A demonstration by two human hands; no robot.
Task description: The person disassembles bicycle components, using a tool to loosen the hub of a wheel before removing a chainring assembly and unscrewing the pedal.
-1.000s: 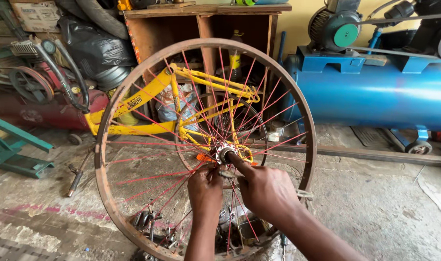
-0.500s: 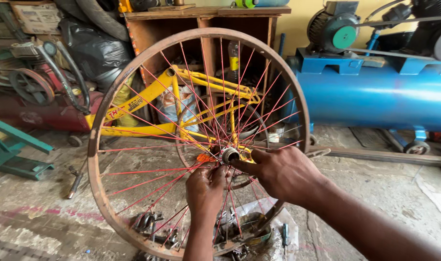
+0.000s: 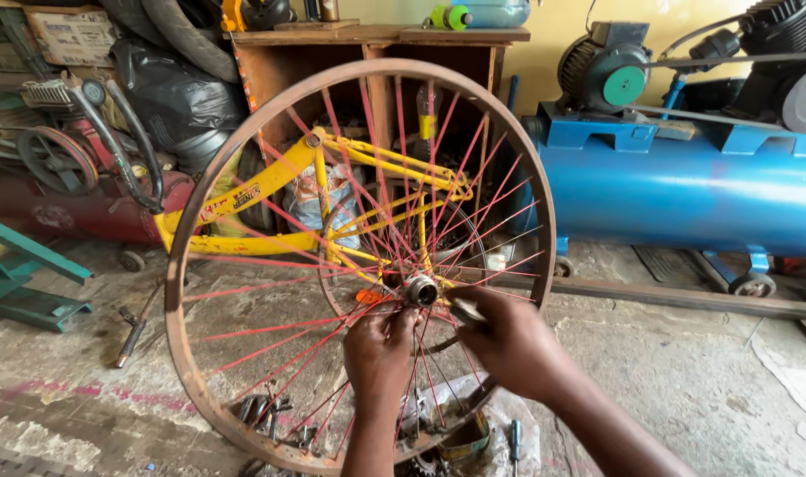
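While the rusty brown steel bicycle wheel rim [image 3: 184, 265] with its thin red spokes [image 3: 270, 287] stands upright on the concrete floor [image 3: 686, 371], both hands work at the silver metal hub [image 3: 421, 290] in its middle, and every other thing can be placed from that hub. The left hand [image 3: 378, 349] sits just below the hub, its fingers curled up among the spokes and touching the hub's underside. The right hand [image 3: 509, 344] lies just below and to the right of the hub, clenched on a small grey metal tool [image 3: 467, 309] whose tip points up-left toward the hub; I cannot tell what kind of tool it is. The hub's axle seems to run toward the viewer, across the plane of the wheel, and the left hand looks nearer to it. Behind the hub leans a yellow tubular bicycle frame [image 3: 270, 181]; well to its right sits a blue cylindrical compressor tank [image 3: 686, 194]; below it lie loose metal parts [image 3: 262, 411] on the floor.
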